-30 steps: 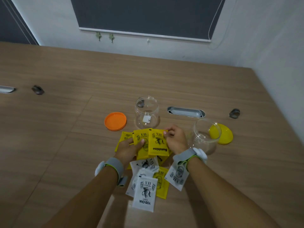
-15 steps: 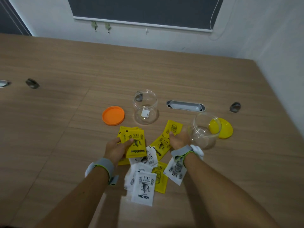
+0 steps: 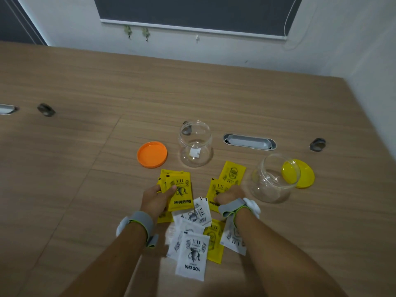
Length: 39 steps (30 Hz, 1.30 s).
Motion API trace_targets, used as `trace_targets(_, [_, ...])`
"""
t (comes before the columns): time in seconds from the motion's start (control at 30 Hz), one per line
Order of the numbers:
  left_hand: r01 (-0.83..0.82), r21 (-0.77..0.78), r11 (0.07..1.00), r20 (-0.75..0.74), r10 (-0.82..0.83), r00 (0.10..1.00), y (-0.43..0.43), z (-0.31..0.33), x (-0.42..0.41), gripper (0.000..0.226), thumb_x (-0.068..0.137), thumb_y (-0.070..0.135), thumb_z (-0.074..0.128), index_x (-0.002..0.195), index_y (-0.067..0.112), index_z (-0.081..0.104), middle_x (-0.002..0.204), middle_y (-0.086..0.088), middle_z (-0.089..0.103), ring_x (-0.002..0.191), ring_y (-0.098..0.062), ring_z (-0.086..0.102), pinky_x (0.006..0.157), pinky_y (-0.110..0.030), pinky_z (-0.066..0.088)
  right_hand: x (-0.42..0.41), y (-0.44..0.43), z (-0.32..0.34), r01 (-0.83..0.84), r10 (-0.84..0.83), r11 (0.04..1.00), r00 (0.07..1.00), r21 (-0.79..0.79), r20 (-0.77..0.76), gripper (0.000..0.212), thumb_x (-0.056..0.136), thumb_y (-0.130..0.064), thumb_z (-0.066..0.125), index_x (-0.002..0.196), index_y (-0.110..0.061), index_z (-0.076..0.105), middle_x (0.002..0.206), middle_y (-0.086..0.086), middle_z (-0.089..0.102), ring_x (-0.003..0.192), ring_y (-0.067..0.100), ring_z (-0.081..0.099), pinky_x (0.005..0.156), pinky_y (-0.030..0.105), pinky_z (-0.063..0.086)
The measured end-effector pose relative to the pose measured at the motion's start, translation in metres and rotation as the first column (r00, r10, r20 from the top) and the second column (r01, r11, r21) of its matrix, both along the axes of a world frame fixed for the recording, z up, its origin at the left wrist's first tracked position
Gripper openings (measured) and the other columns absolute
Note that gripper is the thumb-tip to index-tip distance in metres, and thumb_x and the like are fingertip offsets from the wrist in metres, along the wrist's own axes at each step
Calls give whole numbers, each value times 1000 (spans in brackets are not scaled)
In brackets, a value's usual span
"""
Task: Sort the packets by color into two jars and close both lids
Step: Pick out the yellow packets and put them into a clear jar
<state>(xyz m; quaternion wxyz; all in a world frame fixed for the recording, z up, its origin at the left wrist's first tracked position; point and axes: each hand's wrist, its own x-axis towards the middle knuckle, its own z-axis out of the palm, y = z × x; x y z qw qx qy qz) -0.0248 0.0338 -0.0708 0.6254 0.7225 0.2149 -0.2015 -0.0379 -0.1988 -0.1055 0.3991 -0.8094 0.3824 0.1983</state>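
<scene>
My left hand [image 3: 157,199] holds a small stack of yellow packets [image 3: 179,189] fanned upward. My right hand [image 3: 230,195] is curled on yellow packets [image 3: 218,188] lying on the table, and another yellow packet [image 3: 233,172] lies just beyond it. White packets [image 3: 192,256] and one more yellow packet [image 3: 214,243] are scattered between my forearms. A clear jar [image 3: 195,144] stands open behind the pile, with its orange lid [image 3: 152,154] to its left. A second clear jar [image 3: 273,179] stands open at the right, and the yellow lid [image 3: 304,173] lies behind it.
The wooden table [image 3: 85,168] has a metal cable slot [image 3: 249,142] behind the jars and another at the far left [image 3: 7,108]. Small dark round fittings sit at the left [image 3: 45,109] and at the right [image 3: 317,144]. A wall borders the far and right edges.
My hands have parted: the left keeps the stack of yellow packets, the right has gone down to the yellow packets lying near the right jar.
</scene>
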Motion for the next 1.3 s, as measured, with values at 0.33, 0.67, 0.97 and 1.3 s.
trace_targets(0.33, [24,-70,997,36,-22,999,-12,5,1,21,89,25,75,102,8,75,101,-26,74,89,-31,69,85,-60,57,4,-6,34,78,-130,989,871,127,475,21,90,-14,69,92,7,66,90,27,70,85,39,67,68,44,56])
trace_targets(0.67, [117,-269,956,32,-112,993,-28,6,-1,29,85,21,78,112,14,74,104,-7,79,93,-25,77,71,-36,64,-3,21,42,-164,15,886,945,434,326,36,71,-29,89,72,-13,57,54,4,62,42,21,54,37,27,46])
trace_targets(0.97, [-36,-178,983,-27,32,999,-9,-19,17,26,85,26,79,109,16,74,97,-5,80,81,-23,78,64,-35,61,11,-20,1,-296,413,828,897,-477,160,33,92,-31,60,121,-15,62,137,10,52,123,36,50,96,42,48])
trace_targets(1.3, [-109,-178,978,-12,109,994,-2,-23,15,16,84,21,79,99,15,77,96,-6,80,89,-27,77,76,-41,63,16,-10,-17,-180,249,880,963,-440,104,86,73,-48,80,137,-2,45,139,20,46,129,41,46,105,48,40])
